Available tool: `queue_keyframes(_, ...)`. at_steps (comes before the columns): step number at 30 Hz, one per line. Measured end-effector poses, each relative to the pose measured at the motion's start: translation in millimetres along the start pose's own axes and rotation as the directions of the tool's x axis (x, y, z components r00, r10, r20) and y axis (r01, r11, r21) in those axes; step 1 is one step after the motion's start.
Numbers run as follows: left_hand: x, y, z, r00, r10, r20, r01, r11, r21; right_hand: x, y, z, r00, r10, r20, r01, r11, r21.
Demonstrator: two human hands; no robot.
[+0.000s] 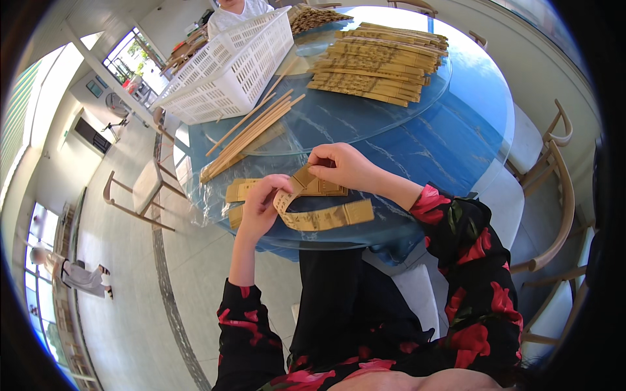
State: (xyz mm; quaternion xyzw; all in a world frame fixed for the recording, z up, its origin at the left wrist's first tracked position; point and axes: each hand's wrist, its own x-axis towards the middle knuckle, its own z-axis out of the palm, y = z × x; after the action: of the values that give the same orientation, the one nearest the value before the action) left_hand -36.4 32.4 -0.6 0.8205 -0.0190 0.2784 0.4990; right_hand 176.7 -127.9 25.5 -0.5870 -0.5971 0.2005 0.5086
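My left hand (262, 205) and my right hand (343, 166) together hold a long tan paper sleeve (323, 216) just above the near edge of the round blue table (456, 140). The left thumb presses the sleeve's bent end; the right fingers pinch the upper end against a small stack of more tan sleeves (319, 188). Other flat sleeves (240, 190) lie under my left hand. A bundle of bare wooden chopsticks (251, 133) lies on the table beyond my hands, pointing toward a white plastic basket (225, 68).
A glass turntable (339, 120) covers the table's middle and carries rows of wrapped chopsticks (378, 62). Another person in white (238, 12) sits at the far side. Wooden chairs stand at the left (140, 189) and right (554, 195). A person (78, 274) is on the floor far left.
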Motion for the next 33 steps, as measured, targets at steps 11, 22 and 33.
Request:
queue_keyframes(11, -1, 5, 1, 0.996, -0.092, 0.001, 0.092, 0.987, -0.13, 6, 10, -30, 0.928, 0.169, -0.333, -0.054, 0.944, 0.326)
queue_keyframes(22, 0, 8, 1, 0.998, -0.069, -0.011, 0.069, 0.997, 0.04, 5, 8, -40, 0.892, 0.204, -0.403, -0.06, 0.938, 0.341)
queue_keyframes(33, 0, -3, -7, 0.958, -0.131, -0.255, 0.073, 0.972, -0.225, 7, 12, -38, 0.949, -0.003, -0.314, 0.144, 0.892, 0.428)
